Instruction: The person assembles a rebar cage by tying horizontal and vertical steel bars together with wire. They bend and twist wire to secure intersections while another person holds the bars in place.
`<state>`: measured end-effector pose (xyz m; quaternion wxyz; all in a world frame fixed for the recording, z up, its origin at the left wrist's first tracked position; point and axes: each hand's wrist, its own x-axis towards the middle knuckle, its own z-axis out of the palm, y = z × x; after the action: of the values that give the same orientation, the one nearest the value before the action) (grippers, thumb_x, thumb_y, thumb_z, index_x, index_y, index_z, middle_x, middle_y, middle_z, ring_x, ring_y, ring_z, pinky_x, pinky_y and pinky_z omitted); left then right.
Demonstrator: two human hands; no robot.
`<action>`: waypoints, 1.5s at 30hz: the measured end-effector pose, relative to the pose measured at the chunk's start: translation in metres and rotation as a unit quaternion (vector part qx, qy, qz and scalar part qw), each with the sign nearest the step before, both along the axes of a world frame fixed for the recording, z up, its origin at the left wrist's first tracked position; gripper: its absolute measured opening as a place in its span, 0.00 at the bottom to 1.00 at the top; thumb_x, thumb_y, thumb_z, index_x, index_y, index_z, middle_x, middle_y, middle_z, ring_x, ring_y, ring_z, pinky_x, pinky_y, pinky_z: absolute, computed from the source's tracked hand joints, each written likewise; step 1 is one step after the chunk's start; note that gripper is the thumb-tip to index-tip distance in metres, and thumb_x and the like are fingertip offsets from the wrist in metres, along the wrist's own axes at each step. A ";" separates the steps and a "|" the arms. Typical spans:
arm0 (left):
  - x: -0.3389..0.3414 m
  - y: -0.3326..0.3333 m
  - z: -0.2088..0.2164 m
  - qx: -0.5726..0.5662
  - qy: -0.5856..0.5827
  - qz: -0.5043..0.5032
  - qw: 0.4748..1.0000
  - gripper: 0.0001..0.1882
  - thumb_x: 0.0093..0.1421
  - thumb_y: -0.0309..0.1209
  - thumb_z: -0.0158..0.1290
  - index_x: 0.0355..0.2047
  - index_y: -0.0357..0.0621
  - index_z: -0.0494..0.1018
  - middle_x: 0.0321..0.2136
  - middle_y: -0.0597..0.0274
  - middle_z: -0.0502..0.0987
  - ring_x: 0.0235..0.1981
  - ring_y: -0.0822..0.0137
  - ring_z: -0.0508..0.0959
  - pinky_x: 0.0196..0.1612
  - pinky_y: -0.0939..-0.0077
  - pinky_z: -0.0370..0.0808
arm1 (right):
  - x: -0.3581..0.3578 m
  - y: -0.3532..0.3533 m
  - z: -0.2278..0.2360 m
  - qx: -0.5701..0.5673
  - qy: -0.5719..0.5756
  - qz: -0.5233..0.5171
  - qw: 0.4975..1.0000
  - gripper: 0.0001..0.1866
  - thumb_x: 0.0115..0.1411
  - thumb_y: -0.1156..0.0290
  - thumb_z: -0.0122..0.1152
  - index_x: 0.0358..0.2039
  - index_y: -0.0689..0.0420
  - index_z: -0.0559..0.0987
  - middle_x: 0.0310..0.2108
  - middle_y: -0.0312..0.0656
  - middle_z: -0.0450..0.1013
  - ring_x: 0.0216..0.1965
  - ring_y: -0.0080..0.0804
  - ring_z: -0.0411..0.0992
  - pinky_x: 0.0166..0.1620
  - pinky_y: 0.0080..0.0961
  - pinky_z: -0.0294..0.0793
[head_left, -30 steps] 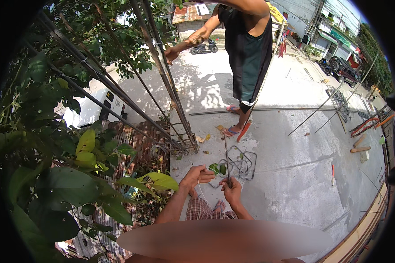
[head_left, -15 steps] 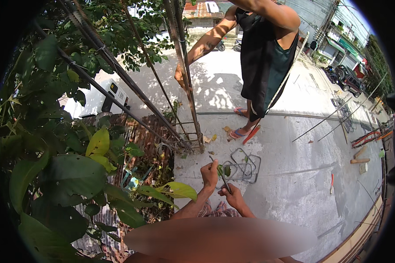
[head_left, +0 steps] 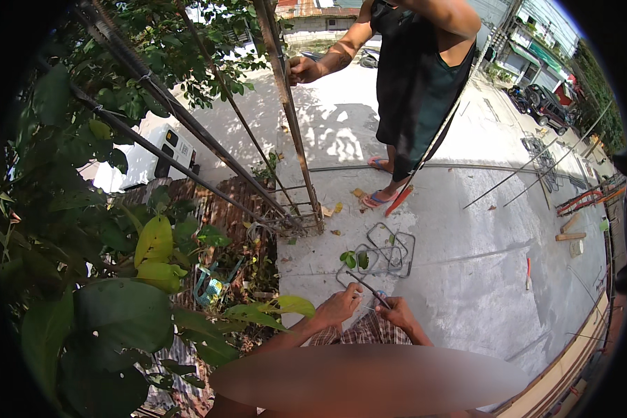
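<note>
My right hand point(head_left: 398, 315) is closed round the lower end of a short dark metal rod point(head_left: 366, 287), which slants up and left in front of me. Close beside it, my left hand point(head_left: 340, 306) is closed, its fingers pinching what looks like thin pale wire near the rod. Just beyond my hands, several bent rebar stirrups point(head_left: 401, 245) overlap on the concrete, with green leaves point(head_left: 349, 258) lying among them. Facing the upright rebar point(head_left: 285, 90), a co-worker in a dark sleeveless top point(head_left: 414, 90) has one hand point(head_left: 304, 70) on the bars.
Leaning rebar point(head_left: 188, 125) and leafy branches point(head_left: 122, 313) crowd the left side, above rusty corrugated sheets point(head_left: 219, 216). A white vehicle point(head_left: 136, 164) stands beyond. Thin bars point(head_left: 512, 174) stick up on the right. A red-handled tool point(head_left: 529, 273) and wood blocks point(head_left: 570, 237) lie on the slab.
Both my hands have come lower and nearer to me, the right one shifting rightward with the rod. The co-worker's hand has moved higher up the bars.
</note>
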<state>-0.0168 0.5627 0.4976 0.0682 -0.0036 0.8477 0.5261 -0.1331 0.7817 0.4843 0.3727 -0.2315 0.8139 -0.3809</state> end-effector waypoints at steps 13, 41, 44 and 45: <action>-0.139 0.036 0.091 0.338 0.196 0.296 0.871 0.19 0.70 0.41 0.42 0.29 0.39 0.70 0.22 0.68 0.69 0.26 0.75 0.69 0.33 0.76 0.70 | -0.123 -0.029 0.070 -0.146 -0.216 -0.011 0.965 0.16 0.64 0.61 0.58 0.30 0.64 0.78 0.22 0.34 0.73 0.27 0.21 0.70 0.30 0.23 0.69; -0.191 0.074 -0.047 0.456 0.000 0.566 0.687 0.13 0.70 0.39 0.42 0.40 0.44 0.71 0.38 0.64 0.72 0.41 0.70 0.74 0.48 0.66 0.76 | -0.165 -0.077 -0.036 -0.183 0.048 -0.041 0.981 0.15 0.62 0.63 0.59 0.29 0.63 0.74 0.19 0.36 0.69 0.22 0.19 0.65 0.24 0.21 0.64; -0.157 0.037 -0.095 0.480 -0.024 0.646 0.594 0.14 0.71 0.41 0.41 0.44 0.45 0.69 0.33 0.64 0.72 0.36 0.69 0.74 0.42 0.61 0.75 | -0.177 -0.077 -0.040 -0.156 0.002 -0.052 0.986 0.15 0.61 0.63 0.60 0.28 0.64 0.73 0.18 0.41 0.69 0.20 0.25 0.65 0.25 0.28 0.64; -0.137 0.016 -0.112 0.517 -0.015 0.658 0.547 0.15 0.71 0.42 0.40 0.45 0.46 0.68 0.29 0.65 0.70 0.32 0.70 0.73 0.40 0.62 0.74 | -0.186 -0.071 -0.039 -0.118 -0.050 -0.081 0.988 0.16 0.61 0.63 0.59 0.26 0.64 0.73 0.17 0.43 0.69 0.19 0.28 0.65 0.25 0.32 0.64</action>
<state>-0.1542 0.5784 0.3854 -0.2939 -0.5321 0.1884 0.7714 -0.3193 0.7103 0.4450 0.3507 -0.1882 0.7598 -0.5141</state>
